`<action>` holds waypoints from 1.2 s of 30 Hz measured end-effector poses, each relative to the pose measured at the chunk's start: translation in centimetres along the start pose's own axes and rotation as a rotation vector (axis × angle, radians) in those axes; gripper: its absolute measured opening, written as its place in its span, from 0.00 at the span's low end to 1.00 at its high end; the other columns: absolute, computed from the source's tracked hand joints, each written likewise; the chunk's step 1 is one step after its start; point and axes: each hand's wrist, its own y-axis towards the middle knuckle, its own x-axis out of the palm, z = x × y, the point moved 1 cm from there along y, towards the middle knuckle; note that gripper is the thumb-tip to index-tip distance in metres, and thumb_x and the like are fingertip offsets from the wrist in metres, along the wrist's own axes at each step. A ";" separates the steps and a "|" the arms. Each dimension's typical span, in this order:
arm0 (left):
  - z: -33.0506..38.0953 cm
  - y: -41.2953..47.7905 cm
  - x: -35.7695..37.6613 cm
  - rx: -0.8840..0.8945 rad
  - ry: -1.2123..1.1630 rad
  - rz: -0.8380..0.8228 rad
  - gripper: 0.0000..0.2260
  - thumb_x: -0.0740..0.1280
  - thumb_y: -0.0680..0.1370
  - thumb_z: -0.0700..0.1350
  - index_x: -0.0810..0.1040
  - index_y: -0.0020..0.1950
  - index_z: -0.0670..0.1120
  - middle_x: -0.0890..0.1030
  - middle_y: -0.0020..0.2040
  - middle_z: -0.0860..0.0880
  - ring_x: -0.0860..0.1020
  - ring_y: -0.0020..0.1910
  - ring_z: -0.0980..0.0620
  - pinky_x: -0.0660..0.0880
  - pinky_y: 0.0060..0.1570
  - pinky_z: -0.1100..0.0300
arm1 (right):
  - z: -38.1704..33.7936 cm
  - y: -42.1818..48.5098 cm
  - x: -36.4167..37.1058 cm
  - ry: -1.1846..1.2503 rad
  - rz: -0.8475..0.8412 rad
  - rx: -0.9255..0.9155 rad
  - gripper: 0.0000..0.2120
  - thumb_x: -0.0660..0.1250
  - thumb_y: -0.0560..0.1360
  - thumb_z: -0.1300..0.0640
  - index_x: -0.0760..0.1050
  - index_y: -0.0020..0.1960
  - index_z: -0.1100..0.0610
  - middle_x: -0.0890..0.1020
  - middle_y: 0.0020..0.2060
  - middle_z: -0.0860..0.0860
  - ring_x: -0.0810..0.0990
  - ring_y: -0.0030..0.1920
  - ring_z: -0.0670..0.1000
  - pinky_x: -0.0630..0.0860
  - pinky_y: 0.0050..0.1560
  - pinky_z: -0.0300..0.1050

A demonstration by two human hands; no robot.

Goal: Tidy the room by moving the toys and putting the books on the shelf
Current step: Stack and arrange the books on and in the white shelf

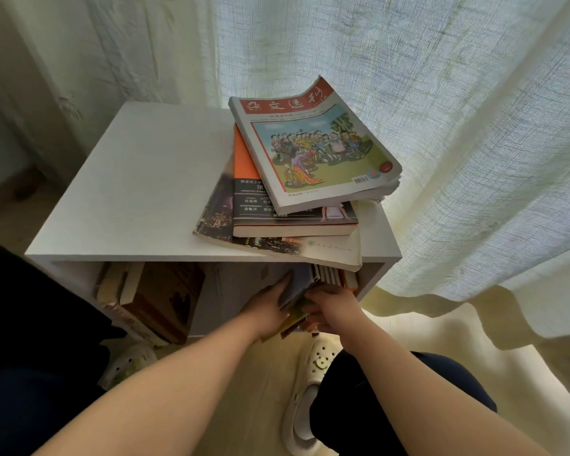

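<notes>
A low white shelf (pixel 139 192) stands by the curtain. On its top lie three stacked books: a cartoon-cover magazine (pixel 313 143), an orange-and-black book (pixel 260 212) and a dark-cover book (pixel 277 248) at the bottom. Inside the right end of the shelf stand several upright books (pixel 329 274). My left hand (pixel 273 304) lies with straight fingers flat against a grey-blue book (pixel 301 284) leaning there. My right hand (pixel 333 307) grips the lower edge of that bundle of books, fingers curled round it.
Brown old books (pixel 158 301) lean in the left half of the shelf. A sheer curtain (pixel 458 159) hangs behind and to the right, pooling on the floor. My feet in white clogs (pixel 310 390) are on the pale floor under my arms.
</notes>
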 end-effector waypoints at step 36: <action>2.3 0.7 -1.6 0.129 0.224 -0.083 0.30 0.62 0.76 0.41 0.53 0.74 0.56 0.63 0.72 0.47 0.67 0.68 0.45 0.68 0.64 0.54 | -1.2 1.3 0.2 -0.869 0.311 -0.233 0.17 0.55 0.76 0.64 0.71 0.63 0.57 0.75 0.61 0.55 0.67 0.68 0.57 0.62 0.68 0.50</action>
